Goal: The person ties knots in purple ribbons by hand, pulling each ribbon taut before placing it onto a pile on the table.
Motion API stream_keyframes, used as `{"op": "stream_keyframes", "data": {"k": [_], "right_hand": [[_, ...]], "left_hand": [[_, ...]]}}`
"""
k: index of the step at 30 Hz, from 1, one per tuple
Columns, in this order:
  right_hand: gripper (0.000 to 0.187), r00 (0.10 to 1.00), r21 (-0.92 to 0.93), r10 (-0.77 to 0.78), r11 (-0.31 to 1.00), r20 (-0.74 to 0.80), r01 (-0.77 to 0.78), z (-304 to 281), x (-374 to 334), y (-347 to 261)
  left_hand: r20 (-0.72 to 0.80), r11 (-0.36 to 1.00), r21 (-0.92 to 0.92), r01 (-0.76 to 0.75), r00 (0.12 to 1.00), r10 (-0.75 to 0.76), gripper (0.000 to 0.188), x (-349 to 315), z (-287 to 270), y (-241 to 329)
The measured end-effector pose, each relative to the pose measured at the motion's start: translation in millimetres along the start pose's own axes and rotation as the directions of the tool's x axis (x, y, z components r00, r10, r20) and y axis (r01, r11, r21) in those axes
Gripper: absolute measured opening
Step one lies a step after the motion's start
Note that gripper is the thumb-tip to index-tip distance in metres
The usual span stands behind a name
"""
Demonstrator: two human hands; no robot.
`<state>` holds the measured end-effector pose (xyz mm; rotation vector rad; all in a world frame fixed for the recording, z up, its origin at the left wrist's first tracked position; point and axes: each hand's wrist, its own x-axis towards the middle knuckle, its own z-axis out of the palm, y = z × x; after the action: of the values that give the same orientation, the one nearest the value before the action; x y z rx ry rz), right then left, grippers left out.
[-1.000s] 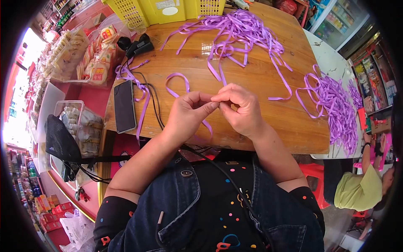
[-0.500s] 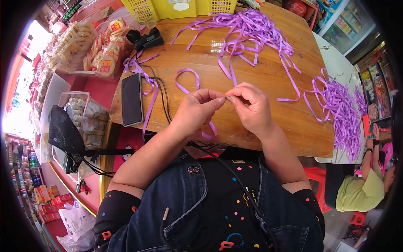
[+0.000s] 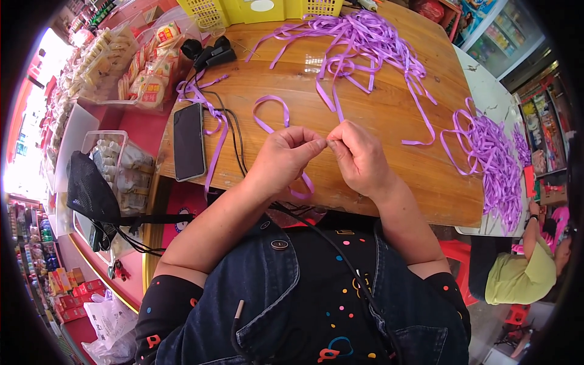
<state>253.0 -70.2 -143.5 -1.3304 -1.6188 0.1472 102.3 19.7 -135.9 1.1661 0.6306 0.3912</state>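
Over the near part of the wooden table, my left hand (image 3: 288, 156) is closed in a pinch on a purple ribbon (image 3: 273, 100). This ribbon loops up beyond the hand, and a curl of it hangs below the palm. My right hand (image 3: 360, 157) is closed too, thumb against forefinger, its fingertips meeting those of the left hand. The small bit of ribbon pinched there is mostly covered by the fingers. From a tangled heap of purple ribbons (image 3: 371, 42) at the far side, a strand runs down to my right hand; whether it is held is hidden.
On the left of the table (image 3: 426, 182) lie a black phone (image 3: 190, 142), black cables and more ribbon. A yellow basket (image 3: 258, 13) stands at the back. Another ribbon heap (image 3: 499, 164) hangs over the right edge. Packaged snacks (image 3: 149, 85) fill bins at left. A person in yellow-green (image 3: 522, 277) is at far right.
My right hand has turned slightly, its fingers curling closer, while the fingertips of both hands stay together. The ribbon loop has barely shifted. At far right, the other person's arms have moved.
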Motion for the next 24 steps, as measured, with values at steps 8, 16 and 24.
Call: {"op": "stream_keyframes", "data": {"k": [8, 16, 24], "right_hand": [[0.010, 0.996, -0.060, -0.076, 0.995, 0.039, 0.078, 0, -1, 1], [0.024, 0.999, -0.098, 0.044, 0.994, -0.028, -0.047, -1, -3, 0], [0.033, 0.982, 0.100, 0.184, 0.979, -0.040, -0.180, -1, -4, 0]], "left_hand": [[0.078, 0.998, -0.006, 0.056, 0.995, -0.055, 0.012, -2, 0, 0], [0.042, 0.920, 0.269, -0.284, 0.958, 0.284, 0.015, -8, 9, -6], [0.024, 0.925, 0.297, -0.236, 0.970, 0.240, 0.011, -5, 10, -4]]}}
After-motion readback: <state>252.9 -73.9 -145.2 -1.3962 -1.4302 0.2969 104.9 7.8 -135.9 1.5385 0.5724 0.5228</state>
